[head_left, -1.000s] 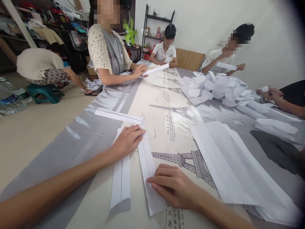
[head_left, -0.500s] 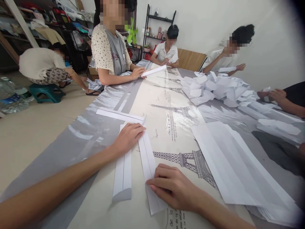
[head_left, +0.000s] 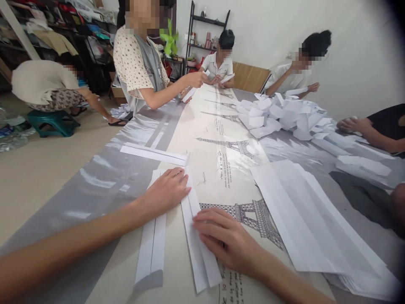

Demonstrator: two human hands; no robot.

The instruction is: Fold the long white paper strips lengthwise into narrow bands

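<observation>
A folded white paper strip [head_left: 193, 236] lies lengthwise in front of me. My left hand [head_left: 167, 188] is closed over its far end, pressing it down with fingers close together and thumb along the paper. Lower down, my right hand [head_left: 226, 236] has bent fingers and thumb on the strip's right-hand flap, which stands slightly raised near the bottom. A second folded strip [head_left: 150, 253] passes under my left hand and wrist, its near end curling up. Another strip [head_left: 152, 153] lies crosswise beyond, touching the held strip's tip.
A stack of white paper sheets [head_left: 310, 219] lies to my right. Farther off is a heap of folded paper pieces [head_left: 281, 114], beside a dark cloth [head_left: 363, 202]. Several people sit around the printed tablecloth [head_left: 209, 126]; another crouches on a green stool [head_left: 52, 122].
My right hand has moved up along the strip, and its lower flap now opens more. The near-left strip appears shifted left and nearer. The person at far left raises a hand from their paper.
</observation>
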